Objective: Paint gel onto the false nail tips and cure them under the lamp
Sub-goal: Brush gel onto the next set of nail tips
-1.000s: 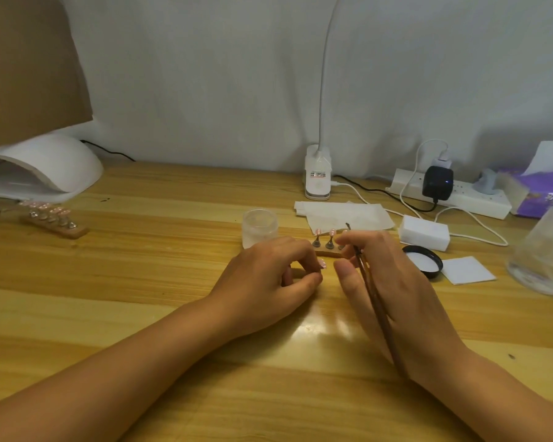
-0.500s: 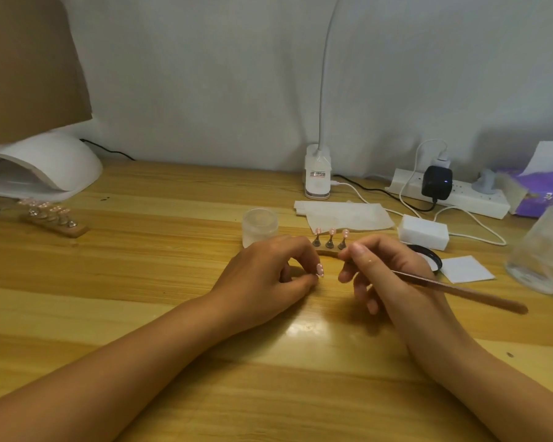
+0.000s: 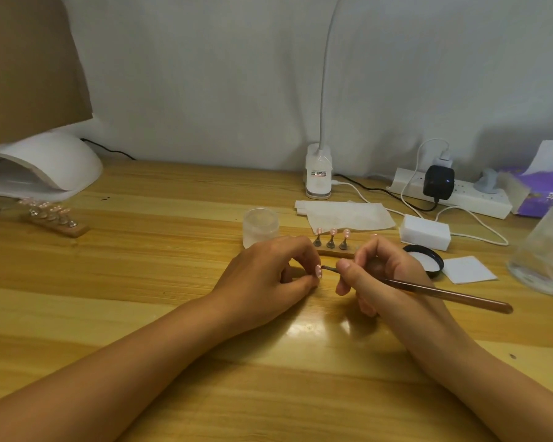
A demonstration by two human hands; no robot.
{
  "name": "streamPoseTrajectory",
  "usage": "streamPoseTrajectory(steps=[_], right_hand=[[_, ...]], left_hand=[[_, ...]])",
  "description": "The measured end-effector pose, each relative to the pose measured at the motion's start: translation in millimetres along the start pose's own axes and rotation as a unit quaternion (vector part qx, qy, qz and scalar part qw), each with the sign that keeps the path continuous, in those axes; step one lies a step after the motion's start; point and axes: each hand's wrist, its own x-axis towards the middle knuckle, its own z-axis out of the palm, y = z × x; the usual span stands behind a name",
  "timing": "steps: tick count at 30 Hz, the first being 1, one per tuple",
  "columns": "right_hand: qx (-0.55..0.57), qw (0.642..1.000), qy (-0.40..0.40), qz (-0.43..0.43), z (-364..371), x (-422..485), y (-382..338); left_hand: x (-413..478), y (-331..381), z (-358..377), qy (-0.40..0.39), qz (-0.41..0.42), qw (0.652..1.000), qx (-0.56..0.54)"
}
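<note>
- The false nail tip (image 3: 318, 272) sits pinched between the thumb and forefinger of my left hand (image 3: 268, 277), low over the table, just in front of the wooden stand (image 3: 334, 251)
- My right hand (image 3: 385, 275) grips the brush (image 3: 434, 291) like a pen, bristle end at the tip's face, seemingly touching
- I judge this the painting step, gel going onto one tip
- Next calls for short, light strokes, then seating it on the stand beside the three there
- The curing lamp (image 3: 45, 164) stands well apart at far left, a second stand (image 3: 55, 223) before it
</note>
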Motion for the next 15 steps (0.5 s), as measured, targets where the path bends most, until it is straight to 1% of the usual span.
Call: streamPoseTrajectory(steps=[4, 12, 15], right_hand=[[-0.027, 1.0, -0.009, -0.003, 0.6, -0.5, -1.6], [-0.045, 0.998, -0.037, -0.012, -0.2, -1.2, -0.1], [-0.047, 0.998, -0.033, -0.01, -1.1, -0.8, 1.6]], left_hand=[[0.6, -0.4, 0.1, 0.001, 0.001, 1.0, -0.005], [0.3, -1.1, 0.4, 0.005, -0.003, 1.0, 0.002], [0.2, -0.6, -0.1, 0.003, -0.002, 1.0, -0.005]])
